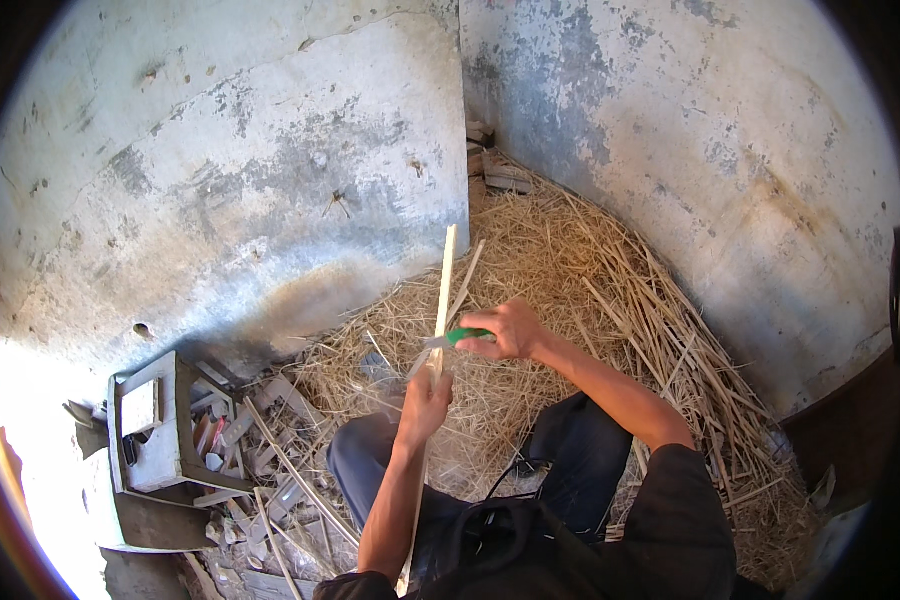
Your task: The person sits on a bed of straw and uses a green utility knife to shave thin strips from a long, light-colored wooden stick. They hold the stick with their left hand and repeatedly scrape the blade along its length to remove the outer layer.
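At the far left of the frame a grey stool (160, 430) is lying tipped on the floor among scraps of wood and rubble (260, 450), well apart from the hands. Moving right toward the middle, the person is sitting with knees in dark blue trousers (570, 450) spread over a heap of straw (590, 290) piled into the corner of two stained concrete walls (270, 160).

The left hand (425, 400) is coming up from the lower centre, forearm nearly vertical, its fingers clenched around a long pale wooden strip (445, 285) low down on its length. The strip is standing almost upright, its top end pointing at the wall joint and its lower part running down past the left forearm toward the lap.

Just right of it, the right hand (510, 328) is reaching in from the right with the elbow bent and the forearm slanting down to a black sleeve. Its fingers are gripping the green handle of a small knife (450, 338), the blade lying against the strip just above the left hand.

This looks like a shaving or splitting stroke along the strip. The next move seems to call for a firm hold below and a blade kept away from the left fingers.
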Available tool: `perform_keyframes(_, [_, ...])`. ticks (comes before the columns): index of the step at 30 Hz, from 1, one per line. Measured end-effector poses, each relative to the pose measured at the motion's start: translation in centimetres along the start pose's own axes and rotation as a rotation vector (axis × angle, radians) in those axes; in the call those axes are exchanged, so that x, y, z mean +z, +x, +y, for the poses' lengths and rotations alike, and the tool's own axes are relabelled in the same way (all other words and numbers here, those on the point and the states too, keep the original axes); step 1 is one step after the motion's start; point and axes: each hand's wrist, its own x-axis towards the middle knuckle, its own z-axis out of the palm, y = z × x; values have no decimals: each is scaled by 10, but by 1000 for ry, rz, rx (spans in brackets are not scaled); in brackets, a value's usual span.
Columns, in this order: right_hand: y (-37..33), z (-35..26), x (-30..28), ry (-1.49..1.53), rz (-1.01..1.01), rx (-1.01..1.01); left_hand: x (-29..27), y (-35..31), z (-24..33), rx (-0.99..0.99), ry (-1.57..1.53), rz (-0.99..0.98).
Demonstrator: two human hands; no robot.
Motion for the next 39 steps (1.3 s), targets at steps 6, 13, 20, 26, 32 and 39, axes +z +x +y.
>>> perform_keyframes(6, [1, 8, -8, -35, -24, 14, 1, 0, 4, -3, -3, -3])
perform_keyframes(13, [0, 71, -32, -95, 190, 251, 6, -10, -12, -23, 75, -80])
perform_keyframes(20, [-7, 94, -39, -231, 255, 268, 14, -3, -19, 6, 114, -108])
perform_keyframes(26, [-3, 95, -45, -199, 172, 347, 14, 2, -11, -6, 117, -108])
perform_keyframes(32, [-22, 135, -107, -68, 454, 888, 9, -7, -23, 8, 81, -120])
perform_keyframes(39, [-32, 92, -57, 28, 232, 607, 2, 1, -2, -77, -130, -115])
